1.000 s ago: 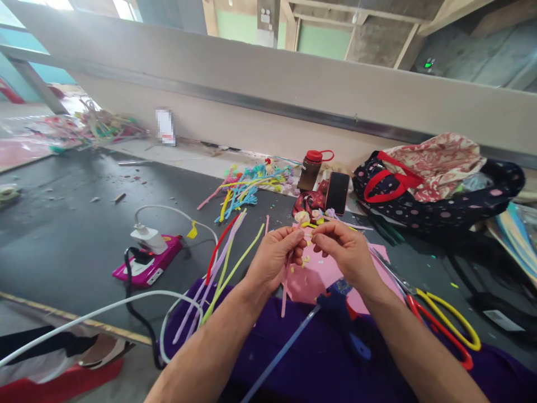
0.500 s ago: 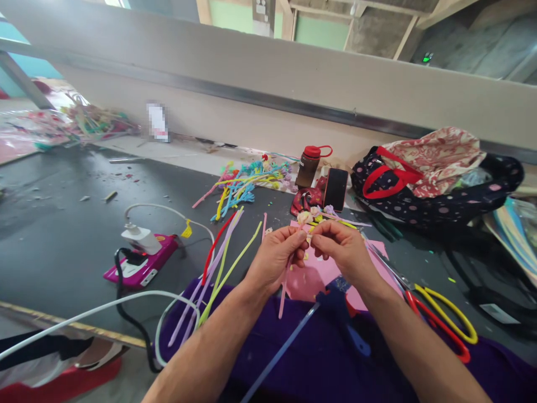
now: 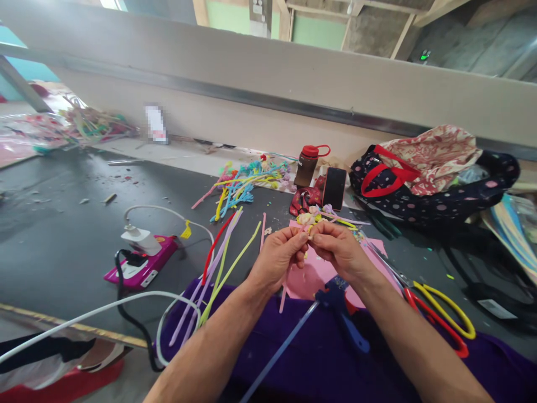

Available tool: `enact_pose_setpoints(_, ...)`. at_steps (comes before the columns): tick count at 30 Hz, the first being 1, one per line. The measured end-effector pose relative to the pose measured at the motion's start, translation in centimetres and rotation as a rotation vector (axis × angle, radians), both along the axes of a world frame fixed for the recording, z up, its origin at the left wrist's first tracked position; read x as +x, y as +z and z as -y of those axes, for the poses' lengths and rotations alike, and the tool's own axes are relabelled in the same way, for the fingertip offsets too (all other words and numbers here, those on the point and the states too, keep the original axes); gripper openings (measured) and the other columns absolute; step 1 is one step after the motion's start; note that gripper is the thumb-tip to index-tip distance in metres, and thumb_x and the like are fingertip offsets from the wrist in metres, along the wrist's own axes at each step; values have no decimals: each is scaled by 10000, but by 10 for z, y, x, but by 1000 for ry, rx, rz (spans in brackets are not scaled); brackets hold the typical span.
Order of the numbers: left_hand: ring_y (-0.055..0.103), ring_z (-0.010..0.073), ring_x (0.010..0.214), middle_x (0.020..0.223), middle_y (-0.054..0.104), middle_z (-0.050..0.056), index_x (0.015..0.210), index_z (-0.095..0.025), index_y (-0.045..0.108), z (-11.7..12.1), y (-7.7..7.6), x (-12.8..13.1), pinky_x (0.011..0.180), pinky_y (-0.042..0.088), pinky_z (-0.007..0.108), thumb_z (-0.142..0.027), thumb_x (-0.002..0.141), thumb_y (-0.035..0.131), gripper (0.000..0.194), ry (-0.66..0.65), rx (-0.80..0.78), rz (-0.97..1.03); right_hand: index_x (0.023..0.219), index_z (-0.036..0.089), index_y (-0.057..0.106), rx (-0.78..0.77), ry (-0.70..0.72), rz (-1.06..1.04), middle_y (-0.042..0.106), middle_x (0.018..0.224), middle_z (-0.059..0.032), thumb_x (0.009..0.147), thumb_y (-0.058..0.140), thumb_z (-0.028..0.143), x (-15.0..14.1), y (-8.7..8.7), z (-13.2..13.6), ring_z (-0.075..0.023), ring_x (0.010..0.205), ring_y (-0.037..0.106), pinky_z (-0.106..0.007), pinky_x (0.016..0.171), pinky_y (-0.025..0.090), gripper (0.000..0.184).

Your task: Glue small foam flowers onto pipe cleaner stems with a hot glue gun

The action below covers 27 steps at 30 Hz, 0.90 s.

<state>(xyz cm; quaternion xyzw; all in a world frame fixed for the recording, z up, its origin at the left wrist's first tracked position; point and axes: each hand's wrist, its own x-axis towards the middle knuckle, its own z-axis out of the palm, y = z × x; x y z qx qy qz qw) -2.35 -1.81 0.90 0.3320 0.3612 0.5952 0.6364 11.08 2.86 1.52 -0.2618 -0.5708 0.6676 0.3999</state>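
My left hand (image 3: 280,254) is closed around a pink pipe-cleaner stem (image 3: 283,296) whose lower end hangs below the fingers. At its top, just above the fingertips, is a pale cream and pink flower (image 3: 305,219). My right hand (image 3: 335,246) pinches a small pale piece (image 3: 310,235) against the stem, with fingertips touching those of the left; the piece is mostly hidden. Beneath the hands lie pink sheets (image 3: 308,277) with small scraps. A blue glue gun (image 3: 342,310) with a long translucent glue stick (image 3: 279,352) rests on purple cloth (image 3: 302,364) between my forearms.
Scissors (image 3: 436,313) with red and yellow handles lie right of my right forearm. Loose pipe cleaners (image 3: 222,263) and a magenta power strip (image 3: 155,263) are left. Behind stand a bottle (image 3: 307,167), a phone (image 3: 334,189), pipe-cleaner flowers (image 3: 247,182) and a dotted bag (image 3: 419,207).
My right fingertips have closed in slightly against the left ones at the stem. The stem and flower have shifted a little. Other things keep their places, apart from a slight view shift.
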Motion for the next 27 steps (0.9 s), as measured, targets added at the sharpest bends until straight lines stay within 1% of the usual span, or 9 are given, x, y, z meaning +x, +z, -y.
enact_pose_setpoints(3,418,28,411,557,510,-44,664,-135,543,-1,-2,0,394,369,154,-325,687,672,231,-7,-1,6,643,153,545,-30,34,-22,419,495,61,700,619,208,0,-3,-2,-37,399,280,-190,377,158,108)
enact_pose_setpoints(11,415,29,413,560,498,-44,669,-136,538,-2,-6,1,397,377,156,-325,697,662,228,-12,6,-1,648,149,552,-61,65,-57,416,490,58,704,634,239,1,-8,-7,-38,399,280,-196,392,157,134)
enact_pose_setpoints(16,410,30,416,558,491,-45,681,-138,539,-2,-8,3,399,376,156,-323,712,650,218,-13,16,-2,644,147,555,-88,70,-59,452,491,51,685,649,257,1,-11,-9,-38,383,318,-187,380,180,151)
enact_pose_setpoints(21,424,33,437,579,500,-31,670,-128,548,-2,-7,2,406,369,153,-345,715,645,242,-1,-4,12,682,149,569,-94,43,35,543,562,31,717,638,288,3,-2,-7,-43,395,423,-176,387,254,160)
enact_pose_setpoints(25,421,30,447,591,507,-25,665,-125,551,-3,-5,1,413,365,149,-352,718,641,250,24,-19,24,744,147,599,-54,-2,103,596,634,0,778,568,364,5,5,-6,-53,406,475,-173,354,239,222)
enact_pose_setpoints(27,423,34,447,581,507,-26,662,-127,553,-2,-4,0,412,366,150,-356,709,648,253,34,-23,11,738,148,594,-33,-14,129,595,633,-1,774,568,376,5,5,-6,-59,411,484,-167,339,236,233)
